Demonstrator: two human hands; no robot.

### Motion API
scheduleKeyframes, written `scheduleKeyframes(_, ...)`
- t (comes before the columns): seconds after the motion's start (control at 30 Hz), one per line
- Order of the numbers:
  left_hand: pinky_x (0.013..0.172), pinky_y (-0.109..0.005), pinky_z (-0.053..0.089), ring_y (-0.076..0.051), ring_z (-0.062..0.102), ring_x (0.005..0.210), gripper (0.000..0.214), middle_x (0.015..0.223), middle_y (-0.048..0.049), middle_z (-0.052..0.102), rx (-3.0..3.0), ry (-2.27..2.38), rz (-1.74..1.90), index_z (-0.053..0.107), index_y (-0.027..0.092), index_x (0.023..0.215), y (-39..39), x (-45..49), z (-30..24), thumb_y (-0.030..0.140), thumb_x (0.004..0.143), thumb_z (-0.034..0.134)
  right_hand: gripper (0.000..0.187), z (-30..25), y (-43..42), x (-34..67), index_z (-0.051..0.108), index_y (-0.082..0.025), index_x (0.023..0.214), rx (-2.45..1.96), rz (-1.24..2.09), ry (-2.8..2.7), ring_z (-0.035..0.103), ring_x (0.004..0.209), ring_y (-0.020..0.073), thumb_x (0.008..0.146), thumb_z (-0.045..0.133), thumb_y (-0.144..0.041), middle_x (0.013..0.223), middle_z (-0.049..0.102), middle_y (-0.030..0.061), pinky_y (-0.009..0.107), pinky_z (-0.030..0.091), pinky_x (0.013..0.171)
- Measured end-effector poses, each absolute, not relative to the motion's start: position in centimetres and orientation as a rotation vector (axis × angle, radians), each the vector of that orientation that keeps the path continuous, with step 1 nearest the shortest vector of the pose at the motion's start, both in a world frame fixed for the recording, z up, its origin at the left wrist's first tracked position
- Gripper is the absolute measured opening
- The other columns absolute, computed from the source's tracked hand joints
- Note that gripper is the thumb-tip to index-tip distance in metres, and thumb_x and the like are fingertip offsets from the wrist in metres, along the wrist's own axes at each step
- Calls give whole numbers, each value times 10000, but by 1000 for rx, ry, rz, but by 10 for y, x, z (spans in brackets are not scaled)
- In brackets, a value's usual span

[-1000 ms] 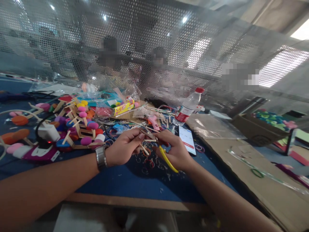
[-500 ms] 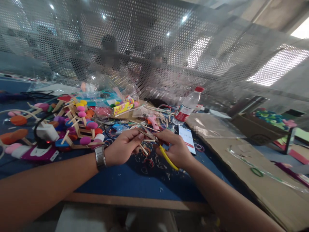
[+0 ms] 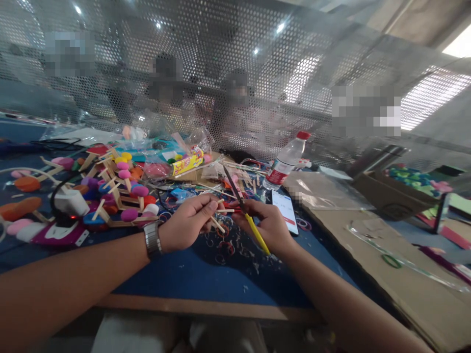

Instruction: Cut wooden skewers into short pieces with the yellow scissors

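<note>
My left hand (image 3: 186, 224), with a metal watch (image 3: 152, 239) on its wrist, is closed in a pinch around a few thin wooden sticks (image 3: 218, 225) whose ends poke out past the fingertips. Scissors with a yellow handle (image 3: 256, 235) lie in my right hand (image 3: 274, 224); their dark blades point up and away, apart from the sticks. Something red shows by the right fingertips, too small to name. Below the hands, loose rubber bands (image 3: 227, 248) and small scraps are scattered over the blue table (image 3: 169, 274).
To the left sits a pile of wooden-stick pieces with coloured pads (image 3: 121, 196), beside a white plug (image 3: 71, 201). A water bottle (image 3: 287, 162) and a phone (image 3: 284, 212) stand and lie to the right, near cardboard (image 3: 353, 245). A perforated screen (image 3: 206, 63) rises behind.
The scissors have swung away from the sticks, so their blades now point upward instead of toward the left fingers. My left hand has barely moved.
</note>
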State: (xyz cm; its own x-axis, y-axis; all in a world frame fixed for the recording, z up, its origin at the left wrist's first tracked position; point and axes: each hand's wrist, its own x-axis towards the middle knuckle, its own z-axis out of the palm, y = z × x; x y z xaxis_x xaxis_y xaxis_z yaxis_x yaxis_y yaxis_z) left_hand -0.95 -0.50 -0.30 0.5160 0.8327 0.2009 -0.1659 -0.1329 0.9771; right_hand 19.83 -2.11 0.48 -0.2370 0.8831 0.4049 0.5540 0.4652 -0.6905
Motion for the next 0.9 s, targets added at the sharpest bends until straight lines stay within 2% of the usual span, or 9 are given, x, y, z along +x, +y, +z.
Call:
scheduleKeyframes(0.17, 447, -190, 303, -38, 335, 477, 505, 658, 71, 395, 1382, 609, 970, 525, 158, 791, -5, -7, -2, 647, 806, 655, 403, 6, -24, 196, 732, -132, 951, -1147, 461, -2043, 507, 576, 144, 825, 680, -511, 667, 599, 24, 259, 427, 550)
scheduleKeyframes(0.3, 451, -195, 304, -43, 334, 476, 507, 621, 79, 373, 1402, 611, 974, 509, 163, 746, -6, -8, 1, 646, 812, 647, 375, 4, -23, 196, 729, -141, 967, -1121, 425, -2094, 522, 612, 154, 844, 677, -492, 715, 624, 38, 273, 429, 583)
scheduleKeyframes(0.5, 453, -206, 317, -59, 354, 482, 493, 597, 73, 382, 1480, 618, 977, 526, 163, 749, -6, -9, 3, 641, 837, 612, 363, 3, -22, 198, 721, -158, 1056, -1109, 398, -2146, 543, 663, 175, 854, 678, -457, 760, 641, 52, 294, 444, 624)
scheduleKeyframes(0.67, 456, -208, 317, -64, 358, 480, 463, 592, 71, 388, 1500, 620, 975, 586, 152, 830, -6, -9, 2, 613, 868, 593, 339, 3, -22, 198, 726, -165, 1087, -1114, 336, -2136, 550, 671, 179, 853, 676, -405, 775, 656, 65, 298, 456, 625)
scheduleKeyframes(0.9, 458, -197, 300, -52, 337, 482, 508, 614, 73, 395, 1434, 617, 949, 614, 138, 873, -7, -8, 4, 643, 816, 641, 282, -2, -19, 198, 764, -165, 1000, -1167, 332, -2093, 535, 594, 154, 844, 665, -377, 687, 649, 38, 267, 428, 569)
